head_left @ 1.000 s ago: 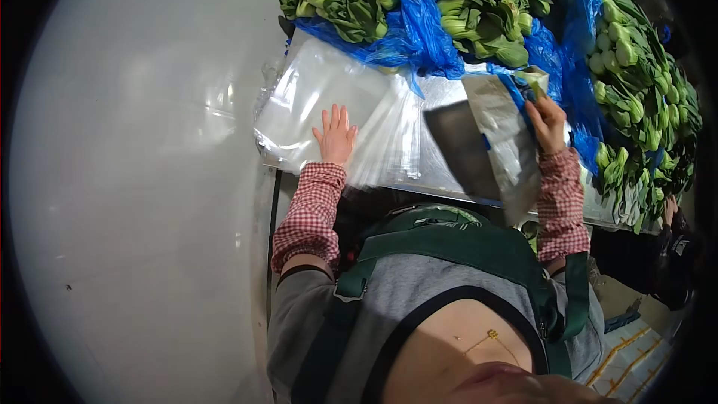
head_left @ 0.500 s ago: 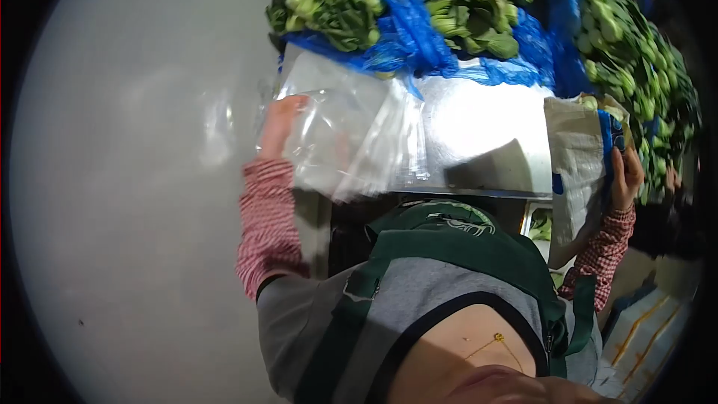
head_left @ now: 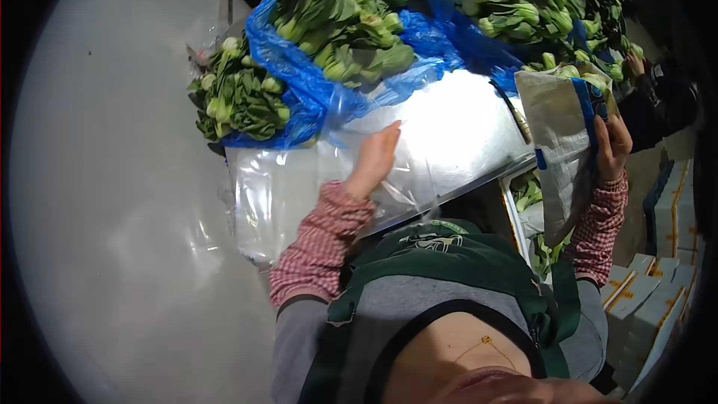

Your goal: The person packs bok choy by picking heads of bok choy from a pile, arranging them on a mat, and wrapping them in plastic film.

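Note:
My left hand (head_left: 378, 155) is over the metal tabletop, fingers closed on a thin clear plastic bag (head_left: 410, 179). The bag's outline is faint and partly lost in glare. More clear plastic bags (head_left: 258, 191) lie flat at the tabletop's left end, below and left of this hand. On the right, my right hand (head_left: 615, 141) grips the side of a whitish woven bag (head_left: 557, 123) with a blue printed strip. Pale bok choy (head_left: 572, 72) shows at that bag's mouth; the thumb side of the hand lies against the strip.
Bok choy piles (head_left: 344, 26) on blue plastic sheeting (head_left: 299, 93) line the back of the metal tabletop (head_left: 456, 127). A box with greens (head_left: 527, 191) stands below its front edge. White cartons (head_left: 643, 292) are stacked lower right. Another person's hand (head_left: 636, 60) shows at far right.
My left hand has moved right, from the tabletop's left end to its middle, drawing clear plastic along. My right hand still holds the woven bag. The view has turned and shifted.

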### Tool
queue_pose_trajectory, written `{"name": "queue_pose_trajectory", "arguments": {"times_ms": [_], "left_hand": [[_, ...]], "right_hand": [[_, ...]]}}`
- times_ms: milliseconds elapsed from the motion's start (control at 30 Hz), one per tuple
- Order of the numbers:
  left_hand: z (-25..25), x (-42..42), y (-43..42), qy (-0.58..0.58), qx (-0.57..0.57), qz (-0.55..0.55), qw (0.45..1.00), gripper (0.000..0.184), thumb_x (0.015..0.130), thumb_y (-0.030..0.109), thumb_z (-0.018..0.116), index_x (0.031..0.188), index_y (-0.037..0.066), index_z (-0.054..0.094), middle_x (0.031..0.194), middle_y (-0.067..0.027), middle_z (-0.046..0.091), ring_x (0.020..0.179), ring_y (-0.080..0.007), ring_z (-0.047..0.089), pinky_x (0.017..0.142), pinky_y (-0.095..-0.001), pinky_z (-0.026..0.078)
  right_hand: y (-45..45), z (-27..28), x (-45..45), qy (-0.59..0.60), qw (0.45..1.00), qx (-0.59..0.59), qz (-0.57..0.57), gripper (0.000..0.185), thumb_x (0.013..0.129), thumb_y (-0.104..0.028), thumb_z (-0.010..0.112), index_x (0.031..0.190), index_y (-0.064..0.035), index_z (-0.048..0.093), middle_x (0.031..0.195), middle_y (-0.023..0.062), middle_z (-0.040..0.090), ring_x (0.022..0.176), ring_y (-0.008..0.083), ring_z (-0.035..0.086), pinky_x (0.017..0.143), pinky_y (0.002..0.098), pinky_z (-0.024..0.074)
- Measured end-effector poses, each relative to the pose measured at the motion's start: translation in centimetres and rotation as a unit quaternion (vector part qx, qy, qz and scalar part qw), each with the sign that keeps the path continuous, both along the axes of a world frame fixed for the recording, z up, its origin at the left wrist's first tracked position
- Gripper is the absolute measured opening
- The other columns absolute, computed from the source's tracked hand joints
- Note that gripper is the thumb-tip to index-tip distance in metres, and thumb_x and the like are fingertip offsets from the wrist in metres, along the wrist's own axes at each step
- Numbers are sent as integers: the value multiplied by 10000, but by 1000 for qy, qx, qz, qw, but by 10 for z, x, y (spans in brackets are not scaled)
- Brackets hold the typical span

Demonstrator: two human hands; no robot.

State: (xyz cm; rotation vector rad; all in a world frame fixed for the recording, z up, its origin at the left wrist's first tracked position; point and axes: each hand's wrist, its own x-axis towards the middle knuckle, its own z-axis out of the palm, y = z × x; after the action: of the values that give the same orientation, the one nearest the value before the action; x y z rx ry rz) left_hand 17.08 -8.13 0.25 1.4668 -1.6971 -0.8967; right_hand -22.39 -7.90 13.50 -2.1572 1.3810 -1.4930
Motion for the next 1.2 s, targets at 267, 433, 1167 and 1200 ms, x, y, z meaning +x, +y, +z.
{"name": "queue_pose_trajectory", "arguments": {"times_ms": [267,433,1167,1200], "left_hand": [[-133,-89,-38,-344,-145,35,927,380,806,261,549,1106,30,514,1081,-167,514,1042,-311,460,785,-440,385],[-117,-94,-19,-301,-175,-5,937,441,760,270,594,1129,61,474,1110,-143,449,1061,-285,403,767,-480,358],[-92,-92,-68,-132,8,42,990,320,741,186,544,993,8,460,788,-231,582,758,-380,573,693,-432,444],[-89,-92,-69,-166,-33,33,985,363,736,196,554,1021,2,439,829,-246,583,775,-396,569,708,-441,445]], "right_hand": [[-5,-7,-8,91,996,-2,-9,239,782,6,574,620,-2,398,618,28,332,528,109,302,480,231,241],[-16,-21,-4,117,992,39,39,252,747,-8,604,596,1,402,590,66,334,495,161,327,462,258,249],[1,-175,106,218,928,56,297,137,606,-81,579,615,-71,442,595,60,388,505,197,493,419,323,402],[2,-175,105,239,925,62,290,130,615,-96,578,633,-71,452,617,59,407,530,194,512,436,319,418]]}}
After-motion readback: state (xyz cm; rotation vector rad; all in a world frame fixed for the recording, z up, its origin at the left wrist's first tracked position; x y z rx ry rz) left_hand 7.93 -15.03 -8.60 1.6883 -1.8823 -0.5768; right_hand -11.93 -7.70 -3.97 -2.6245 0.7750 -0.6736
